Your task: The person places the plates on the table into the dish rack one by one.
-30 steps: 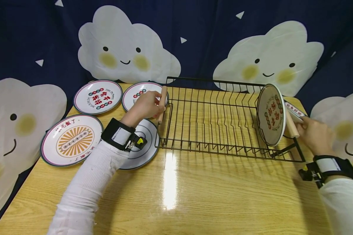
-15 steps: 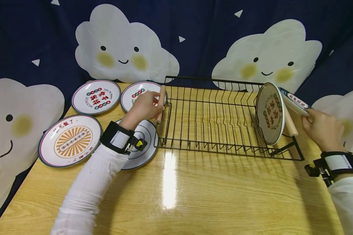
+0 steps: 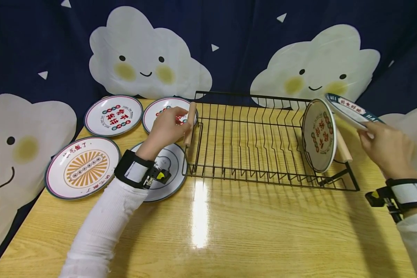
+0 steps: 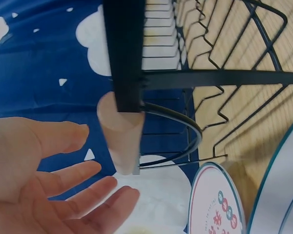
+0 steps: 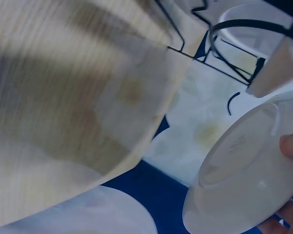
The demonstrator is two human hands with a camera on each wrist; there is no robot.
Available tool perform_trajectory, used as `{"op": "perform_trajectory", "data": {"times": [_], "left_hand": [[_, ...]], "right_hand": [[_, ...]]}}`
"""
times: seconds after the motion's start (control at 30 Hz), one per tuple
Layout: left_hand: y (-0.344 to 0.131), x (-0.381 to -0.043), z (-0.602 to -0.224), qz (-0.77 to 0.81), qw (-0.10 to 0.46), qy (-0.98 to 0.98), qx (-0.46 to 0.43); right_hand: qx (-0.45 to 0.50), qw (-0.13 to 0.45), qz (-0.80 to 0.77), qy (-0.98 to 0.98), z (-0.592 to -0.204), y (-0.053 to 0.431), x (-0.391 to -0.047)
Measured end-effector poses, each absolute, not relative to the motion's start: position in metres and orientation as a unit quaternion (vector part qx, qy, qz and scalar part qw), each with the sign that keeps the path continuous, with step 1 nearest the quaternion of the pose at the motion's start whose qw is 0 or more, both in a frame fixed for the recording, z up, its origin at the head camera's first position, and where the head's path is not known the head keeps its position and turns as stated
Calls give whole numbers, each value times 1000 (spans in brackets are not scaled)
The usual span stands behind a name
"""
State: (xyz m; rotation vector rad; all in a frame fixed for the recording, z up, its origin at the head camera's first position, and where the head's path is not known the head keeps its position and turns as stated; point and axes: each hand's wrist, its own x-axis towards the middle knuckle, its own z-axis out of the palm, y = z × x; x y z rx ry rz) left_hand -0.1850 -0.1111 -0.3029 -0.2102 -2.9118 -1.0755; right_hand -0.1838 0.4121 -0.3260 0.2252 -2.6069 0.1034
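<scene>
Right hand [image 3: 387,148]: pinching tilted plate [image 3: 351,111] by one edge, possibly risking a slip against racked plate [image 3: 319,135]. Left hand [image 3: 166,128]: hovering loose-fingered, not steadying rack [image 3: 264,172].

Lifted and Let Go

The right hand [image 3: 389,148] now holds the lettered dish [image 3: 354,110] higher and farther right — more of its writing shows. The left hand [image 3: 166,127] stands off the left wooden handle [image 3: 191,125] it touched earlier — fingers loosened.
</scene>
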Motion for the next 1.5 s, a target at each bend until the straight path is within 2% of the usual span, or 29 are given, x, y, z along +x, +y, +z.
{"op": "perform_trajectory", "data": {"times": [0.43,0.57,1.1,1.5], "left_hand": [[-108,-171,-295,-423,56,-900,-84],[-105,-168,-293,-453,39,-887,-82],[-84,-152,-292,-536,-23,-838,-98],[-73,-150,-290,-607,-51,-786,-104]], "right_hand": [[121,275,17,-954,-295,391,-180],[145,296,13,-944,-287,385,-180],[199,305,13,-931,-261,342,-161],[294,358,36,-886,-253,306,-146]]}}
